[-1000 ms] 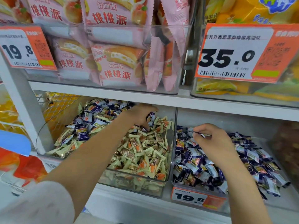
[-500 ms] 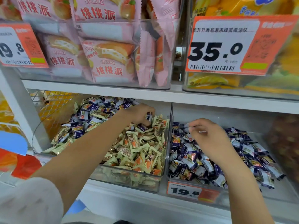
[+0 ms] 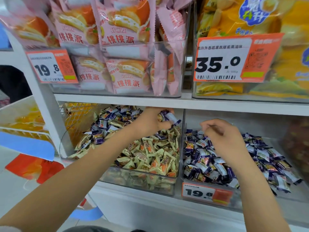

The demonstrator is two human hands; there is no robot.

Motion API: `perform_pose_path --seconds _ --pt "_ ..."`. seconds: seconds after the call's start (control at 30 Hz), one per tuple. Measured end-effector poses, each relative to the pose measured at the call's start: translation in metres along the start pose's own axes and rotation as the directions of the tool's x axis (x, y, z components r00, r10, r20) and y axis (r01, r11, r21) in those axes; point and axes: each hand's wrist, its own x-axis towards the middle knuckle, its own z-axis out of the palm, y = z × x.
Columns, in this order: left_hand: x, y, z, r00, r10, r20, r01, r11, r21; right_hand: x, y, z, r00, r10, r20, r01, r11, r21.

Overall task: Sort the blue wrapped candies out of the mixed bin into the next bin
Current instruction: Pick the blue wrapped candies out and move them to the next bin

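Here your left hand [image 3: 153,120] is lifted above the back of the mixed bin [image 3: 138,180], near the wall it shares with the next bin [image 3: 184,131], and its grip is curled round a small bunch of blue wrapped candies [image 3: 168,116], whose ends stick out to the right of your fingers. Your right hand [image 3: 224,139] hovers over the next bin with its fingers loosely bent and the thumb and forefinger drawn close together; whether that grip pinches anything cannot be told, as the fingertips are blurred. The mixed bin holds cream-and-orange wrapped candies [image 3: 150,153] heaped at the front, with more blue ones [image 3: 110,121] scattered among them toward the back left. The next bin is filled with a pile of blue wrapped candies [image 3: 205,163] and carries a price tag reading 19.8 [image 3: 199,193] on its front. On the shelf [image 3: 117,98] above stand pink snack packets [image 3: 123,36] on the left and yellow bags [image 3: 250,15] on the right, with an orange tag reading 35.0 [image 3: 222,62] in front of the latter.
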Motion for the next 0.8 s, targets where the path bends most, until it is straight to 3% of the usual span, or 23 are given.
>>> perform_pose_path --seconds 0.13,0.23,0.3,0.37,0.43,0.5,0.67,0.73,0.8 --pt "-0.009 0.04 0.016 0.997 0.036 0.065 -0.025 0.987 -0.161 -0.001 -0.002 -0.011 0.987 0.096 -0.127 -0.081 0.99 0.118" --pt "-0.013 0.049 0.035 0.981 0.084 0.177 -0.061 0.989 -0.133 -0.004 0.0 -0.024 0.957 0.235 -0.168 -0.198 0.957 0.213" --pt "-0.011 0.055 0.045 0.974 0.095 0.204 -0.062 0.985 -0.161 -0.006 -0.002 -0.029 0.933 0.355 -0.054 -0.328 0.903 0.277" --pt "-0.002 0.064 0.054 0.98 0.116 0.164 -0.082 0.976 -0.2 -0.007 -0.006 -0.033 0.87 0.458 0.184 -0.492 0.775 0.397" --pt "0.009 0.073 0.062 0.982 0.138 0.133 -0.109 0.973 -0.205 -0.007 -0.008 -0.035 0.807 0.446 0.388 -0.591 0.608 0.53" --pt "0.019 0.076 0.07 0.981 0.132 0.145 -0.098 0.97 -0.221 -0.004 -0.003 -0.038 0.794 0.421 0.437 -0.605 0.493 0.625" --pt "0.034 0.066 0.077 0.945 0.008 0.327 0.104 0.94 -0.324 0.006 0.014 -0.046 0.759 0.507 0.41 -0.596 0.285 0.751" --pt "0.038 0.059 0.076 0.908 -0.067 0.413 0.276 0.837 -0.473 0.008 0.016 -0.05 0.756 0.556 0.346 -0.564 0.285 0.775" --pt "0.041 0.052 0.076 0.888 -0.089 0.451 0.341 0.786 -0.516 0.008 0.017 -0.055 0.755 0.61 0.24 -0.522 0.338 0.784"
